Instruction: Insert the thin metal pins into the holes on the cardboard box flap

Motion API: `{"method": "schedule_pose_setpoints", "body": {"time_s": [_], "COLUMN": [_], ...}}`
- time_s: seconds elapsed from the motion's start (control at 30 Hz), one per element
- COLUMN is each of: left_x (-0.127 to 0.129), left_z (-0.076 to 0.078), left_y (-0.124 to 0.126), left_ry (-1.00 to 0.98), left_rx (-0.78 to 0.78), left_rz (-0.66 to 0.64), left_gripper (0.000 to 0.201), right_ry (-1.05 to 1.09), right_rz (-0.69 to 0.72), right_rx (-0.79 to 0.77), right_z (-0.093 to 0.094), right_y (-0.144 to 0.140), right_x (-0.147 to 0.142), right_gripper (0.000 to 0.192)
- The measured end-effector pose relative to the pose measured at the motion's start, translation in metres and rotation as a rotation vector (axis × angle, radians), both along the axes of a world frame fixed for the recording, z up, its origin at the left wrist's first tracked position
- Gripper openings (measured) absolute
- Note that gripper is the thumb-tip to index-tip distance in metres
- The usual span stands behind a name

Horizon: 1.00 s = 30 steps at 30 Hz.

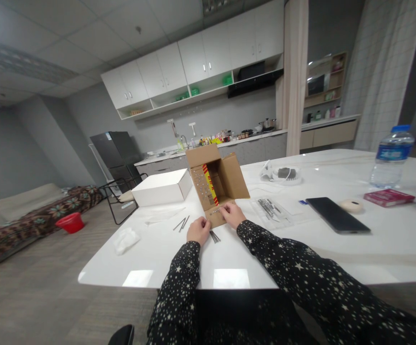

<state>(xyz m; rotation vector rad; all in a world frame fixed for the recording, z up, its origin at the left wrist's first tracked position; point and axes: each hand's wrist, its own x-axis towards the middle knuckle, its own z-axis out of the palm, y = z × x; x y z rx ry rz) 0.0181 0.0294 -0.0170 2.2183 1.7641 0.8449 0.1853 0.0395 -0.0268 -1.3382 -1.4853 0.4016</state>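
Observation:
An open cardboard box [224,182] stands on the table, its flaps spread and a red-and-yellow strip of tape along one side. Small silvery dots sit on its left panel and in a row on the front flap [215,222]. My left hand [198,230] is closed at that flap's left edge, apparently gripping it. Fingertips of my right hand [233,215] are pinched together against the flap near the row of dots; whatever they hold is too small to name. Thin dark metal rods [215,236] lie just below the flap, with more rods [182,224] to the left.
Left of the cardboard box is a white box [163,188], with crumpled tissue [126,240] nearer me. On the right lie a clear tray of metal pieces [270,211], a black phone [337,215], a red pack [389,197] and a water bottle [391,158].

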Motion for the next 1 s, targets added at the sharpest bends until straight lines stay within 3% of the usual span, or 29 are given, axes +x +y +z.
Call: {"method": "schedule_pose_setpoints", "body": {"time_s": [0.57,0.77,1.0], "left_x": [0.001,0.001,0.001], "left_z": [0.002,0.000,0.001], "left_y": [0.000,0.001,0.001], "left_ry": [0.020,-0.004,-0.015], "left_rx": [-0.009,-0.005,-0.008], "left_rz": [0.017,0.009,0.002], "left_gripper": [0.026,0.026,0.027], "right_ry": [-0.172,-0.272,-0.410], "right_rz": [-0.129,-0.095,0.040], "right_rx": [-0.085,-0.050,-0.100], "right_z": [0.006,0.003,0.005], "right_y": [-0.001,0.000,-0.016], "right_x": [0.003,0.001,-0.006], "right_gripper": [0.036,0.035,0.019]}}
